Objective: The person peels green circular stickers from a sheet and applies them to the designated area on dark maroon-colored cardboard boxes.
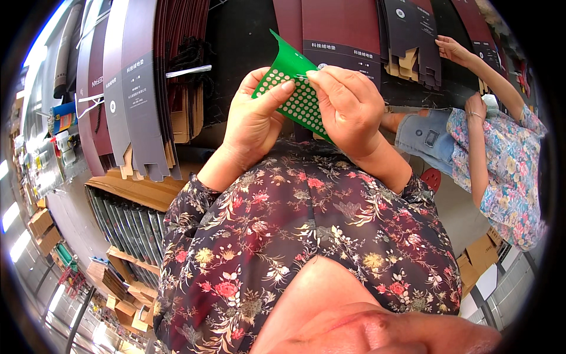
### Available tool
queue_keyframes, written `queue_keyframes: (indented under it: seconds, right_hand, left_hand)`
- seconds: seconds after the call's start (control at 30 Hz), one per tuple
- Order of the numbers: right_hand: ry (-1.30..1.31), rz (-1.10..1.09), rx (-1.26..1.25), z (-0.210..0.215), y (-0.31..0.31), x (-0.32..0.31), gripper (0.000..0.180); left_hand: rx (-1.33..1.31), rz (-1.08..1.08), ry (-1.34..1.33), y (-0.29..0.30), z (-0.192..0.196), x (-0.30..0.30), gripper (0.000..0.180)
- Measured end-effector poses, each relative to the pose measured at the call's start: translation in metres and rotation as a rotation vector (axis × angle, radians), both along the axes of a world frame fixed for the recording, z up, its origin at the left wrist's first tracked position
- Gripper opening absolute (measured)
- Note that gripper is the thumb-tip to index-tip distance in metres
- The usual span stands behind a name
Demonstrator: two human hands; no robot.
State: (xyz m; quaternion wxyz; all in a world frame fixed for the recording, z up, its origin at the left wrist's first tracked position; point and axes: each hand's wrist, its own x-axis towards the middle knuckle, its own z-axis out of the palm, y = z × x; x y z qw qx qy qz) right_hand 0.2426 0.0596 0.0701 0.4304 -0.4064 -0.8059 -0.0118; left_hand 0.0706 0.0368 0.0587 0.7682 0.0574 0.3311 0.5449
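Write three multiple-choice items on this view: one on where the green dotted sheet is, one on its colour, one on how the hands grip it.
1. Where is the green sheet?
A. Held up between both hands
B. Lying on the cardboard stack
C. In the co-worker's hand

2. What colour are the sheet's dots?
A. Black
B. White
C. Red

3. How does the left hand grip the sheet?
A. Open palm, not touching
B. Thumb pressed onto the dotted face
C. Fist closed round a rolled sheet

Answers:
1 A, as the left hand and the right hand both pinch it in front of the chest.
2 B, as rows of white dots cover the green face.
3 B, as the thumb lies across the dots with the fingers behind.
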Motion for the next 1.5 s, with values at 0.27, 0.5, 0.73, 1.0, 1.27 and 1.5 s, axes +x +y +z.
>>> queue_keyframes:
  seconds: [0.27, 0.5, 0.73, 1.0, 1.27, 1.5]
  right_hand:
    - [0.023, -0.031, -0.04, 0.001, 0.002, -0.001, 0.02]
    - [0.042, -0.018, -0.08, 0.002, 0.004, 0.0, 0.018]
    - [0.102, -0.004, -0.105, 0.0, 0.003, 0.003, 0.017]
    - [0.056, -0.297, -0.022, -0.017, 0.006, 0.073, 0.013]
    - [-0.229, -0.381, -0.066, -0.096, 0.011, 0.12, 0.014]
    - [-0.298, -0.382, -0.095, -0.099, -0.008, 0.108, 0.012]
  left_hand:
    - [-0.002, -0.009, -0.016, 0.003, 0.0, 0.002, 0.033]
    - [-0.018, -0.005, -0.029, 0.003, 0.002, 0.003, 0.034]
    - [0.002, 0.008, 0.013, 0.005, -0.001, 0.004, 0.036]
    - [0.142, -0.131, 0.227, 0.057, 0.0, -0.075, 0.03]
    - [0.259, -1.038, 0.571, 0.109, -0.016, -0.05, 0.023]
    - [1.034, -1.27, 1.057, 0.098, -0.023, 0.029, 0.019]
